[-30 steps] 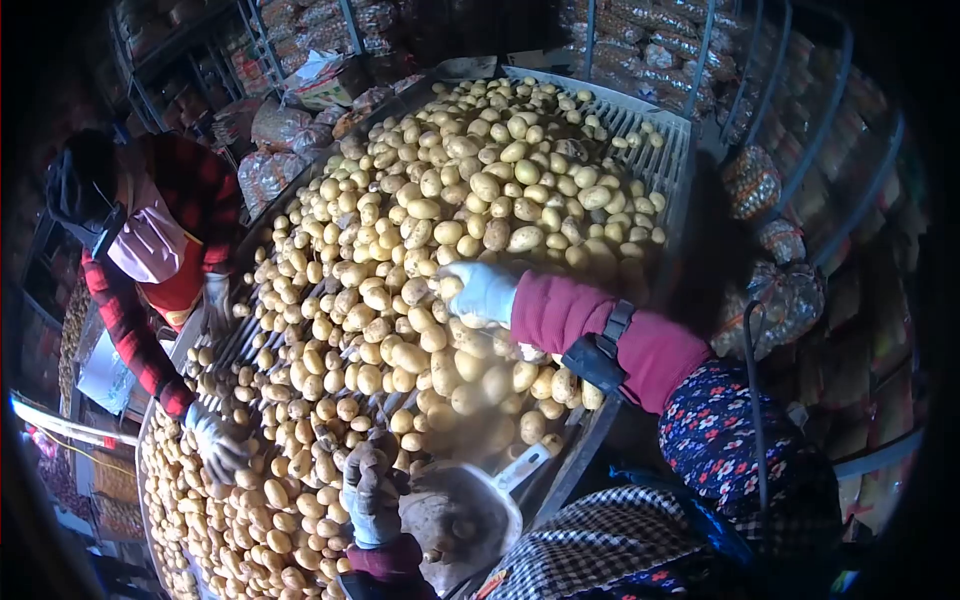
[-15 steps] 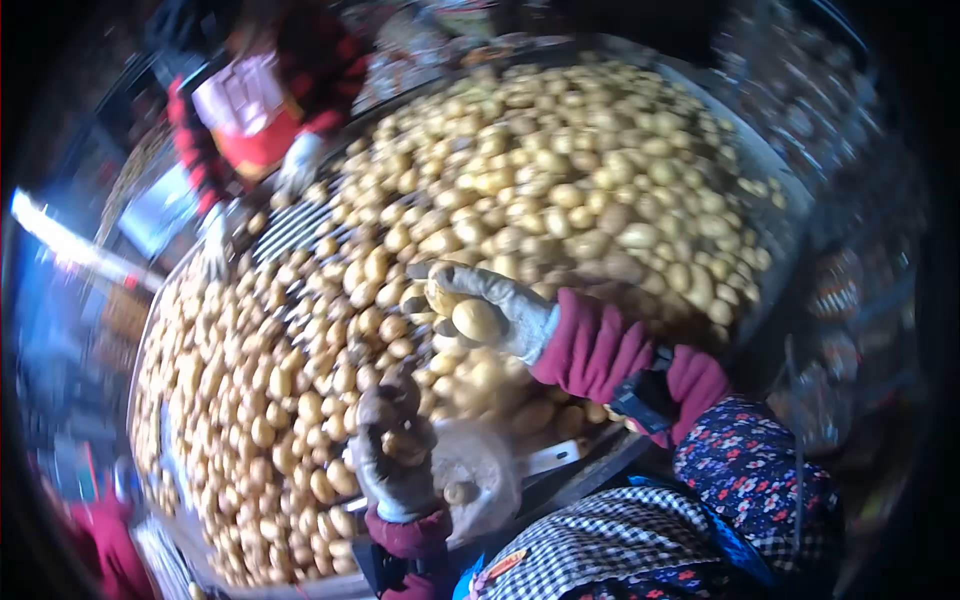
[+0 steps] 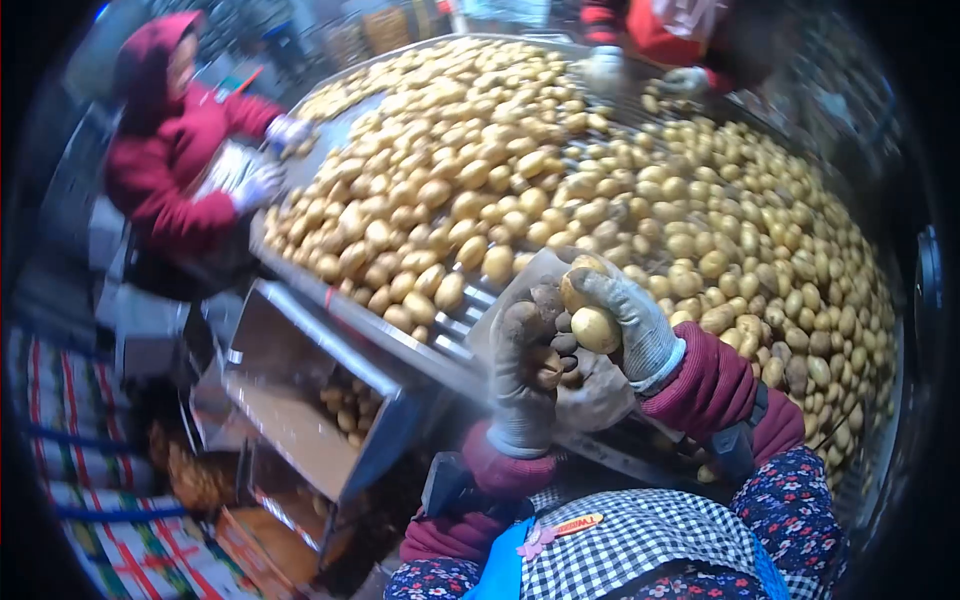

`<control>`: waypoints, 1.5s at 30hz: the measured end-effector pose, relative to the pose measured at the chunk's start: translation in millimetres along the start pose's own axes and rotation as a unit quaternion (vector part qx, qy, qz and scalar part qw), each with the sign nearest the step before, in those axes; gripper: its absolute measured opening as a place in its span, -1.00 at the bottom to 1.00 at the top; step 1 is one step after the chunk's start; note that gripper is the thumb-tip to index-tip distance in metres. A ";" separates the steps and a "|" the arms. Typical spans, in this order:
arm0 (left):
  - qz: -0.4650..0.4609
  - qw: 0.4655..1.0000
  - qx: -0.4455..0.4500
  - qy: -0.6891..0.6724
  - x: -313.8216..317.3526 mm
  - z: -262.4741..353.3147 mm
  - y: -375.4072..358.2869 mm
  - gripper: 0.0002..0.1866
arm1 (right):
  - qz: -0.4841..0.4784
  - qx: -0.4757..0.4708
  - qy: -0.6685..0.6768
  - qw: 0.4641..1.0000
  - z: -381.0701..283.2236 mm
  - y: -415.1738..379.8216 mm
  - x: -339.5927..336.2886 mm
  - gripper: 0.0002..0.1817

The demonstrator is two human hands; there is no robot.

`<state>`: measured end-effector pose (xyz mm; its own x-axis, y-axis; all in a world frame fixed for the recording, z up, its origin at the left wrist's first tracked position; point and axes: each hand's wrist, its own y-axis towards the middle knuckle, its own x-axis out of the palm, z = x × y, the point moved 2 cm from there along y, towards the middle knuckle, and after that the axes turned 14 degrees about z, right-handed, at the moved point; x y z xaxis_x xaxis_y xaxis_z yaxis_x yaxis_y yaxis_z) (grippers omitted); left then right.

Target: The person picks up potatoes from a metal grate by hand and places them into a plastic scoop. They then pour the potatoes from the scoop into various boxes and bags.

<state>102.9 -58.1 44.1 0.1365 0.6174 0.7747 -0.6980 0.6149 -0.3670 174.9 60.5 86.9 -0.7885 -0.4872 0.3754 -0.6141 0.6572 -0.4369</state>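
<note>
My right hand [image 3: 635,325], in a pale work glove, is closed round potatoes; a smooth yellow one [image 3: 596,330] shows at its palm side. Close beside it my left hand [image 3: 522,390], gloved and dirty at the fingers, curls round a brownish potato [image 3: 544,368]. Several small dark potatoes [image 3: 562,342] lie between the two hands, over a pale plastic bag or container [image 3: 590,400]. Just beyond my hands, a heap of potatoes [image 3: 480,180] covers a large metal table with slats [image 3: 465,322].
A person in a red hooded top [image 3: 175,150] works at the left edge. Another person's gloved hands [image 3: 604,70] reach in at the top. An open cardboard box [image 3: 300,400] with potatoes stands below the table's left side. Striped sacks [image 3: 90,450] lie at lower left.
The view has swung left, bringing the red-hooded person and the box into sight. My right hand, still holding potatoes, has come close to my left hand above the bag.
</note>
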 end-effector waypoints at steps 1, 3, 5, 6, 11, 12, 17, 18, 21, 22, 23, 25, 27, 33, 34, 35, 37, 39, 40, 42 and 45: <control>0.039 0.999 0.023 -0.012 4.6 13.3 -16.5 -0.46 | -0.035 0.026 -0.014 0.999 7.1 -6.6 12.4 -0.50; 0.076 0.994 0.068 -0.043 -23.5 21.3 -38.3 -0.47 | -0.081 0.030 -0.032 0.996 30.2 -19.1 32.5 -0.49; 0.076 0.989 0.098 -0.085 -51.8 34.7 -65.3 -0.47 | -0.116 0.040 -0.030 0.992 56.5 -36.9 55.3 -0.46; 0.120 0.980 0.134 -0.080 -63.8 34.0 -83.7 -0.51 | -0.139 0.084 -0.058 0.985 67.0 -48.5 56.5 -0.43; 0.245 0.958 0.123 -0.080 -127.1 23.3 -174.9 -0.50 | -0.197 0.155 -0.177 0.952 128.3 -110.7 63.6 -0.38; 0.263 0.950 0.135 -0.095 -140.5 17.2 -190.9 -0.50 | -0.204 0.191 -0.190 0.941 145.8 -120.2 57.4 -0.38; 0.385 0.908 0.103 -0.133 -202.1 -22.5 -252.4 -0.48 | -0.233 0.305 -0.255 0.888 229.3 -149.3 24.6 -0.42; 0.404 0.902 0.092 -0.123 -208.8 -21.4 -263.7 -0.48 | -0.250 0.296 -0.270 0.881 241.0 -153.7 21.7 -0.42; 0.434 0.889 0.083 -0.120 -224.1 -28.1 -278.6 -0.51 | -0.277 0.288 -0.300 0.866 259.8 -159.4 21.0 -0.43; 0.429 0.887 0.085 -0.148 -228.0 -29.5 -281.7 -0.52 | -0.270 0.314 -0.287 0.864 263.5 -163.0 23.0 -0.43; 0.432 0.885 0.088 -0.151 -229.5 -28.6 -285.2 -0.52 | -0.263 0.340 -0.275 0.860 267.3 -166.3 23.9 -0.44; 0.448 0.883 0.079 -0.119 -228.1 -24.6 -296.9 -0.41 | -0.262 0.344 -0.280 0.857 274.7 -175.7 20.5 -0.44; 0.446 0.881 0.090 -0.127 -240.4 -29.5 -301.3 -0.42 | -0.256 0.343 -0.281 0.859 284.5 -177.1 19.8 -0.45; 0.488 0.835 0.219 -0.125 -288.8 8.1 -353.5 -0.66 | -0.425 0.326 -0.251 0.806 351.7 -220.6 87.0 -0.31; 0.484 0.835 0.224 -0.137 -302.9 24.4 -367.3 -0.66 | -0.506 0.305 -0.246 0.768 396.9 -221.6 93.1 -0.29; 0.479 0.832 0.242 -0.139 -296.9 48.8 -373.9 -0.62 | -0.501 0.278 -0.280 0.770 377.4 -236.8 123.5 -0.29; 0.549 0.798 0.250 0.004 -316.1 80.8 -394.8 -0.49 | -0.505 0.234 -0.303 0.774 361.3 -248.5 157.7 -0.29; 0.645 0.649 0.253 0.314 -336.9 91.7 -412.4 -0.32 | -0.510 0.319 -0.203 0.773 360.3 -241.6 159.7 -0.31; 0.656 0.532 0.270 0.462 -335.7 99.7 -410.3 -0.24 | -0.465 0.392 -0.266 0.748 358.4 -227.9 153.6 -0.29; 0.579 0.611 0.292 0.454 -337.8 100.1 -403.2 -0.16 | -0.411 0.532 -0.186 0.716 330.7 -211.5 136.4 -0.26; 0.315 0.479 0.308 0.760 -259.7 116.2 -349.5 -0.12 | -0.461 0.529 -0.121 0.702 317.6 -210.5 121.6 -0.35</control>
<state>229.7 -490.4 31.1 -0.2103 0.5169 -0.8298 -0.9481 0.0991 0.3020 197.6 -319.8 -35.2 0.0570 -0.5929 0.8032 -0.4483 -0.7341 -0.5100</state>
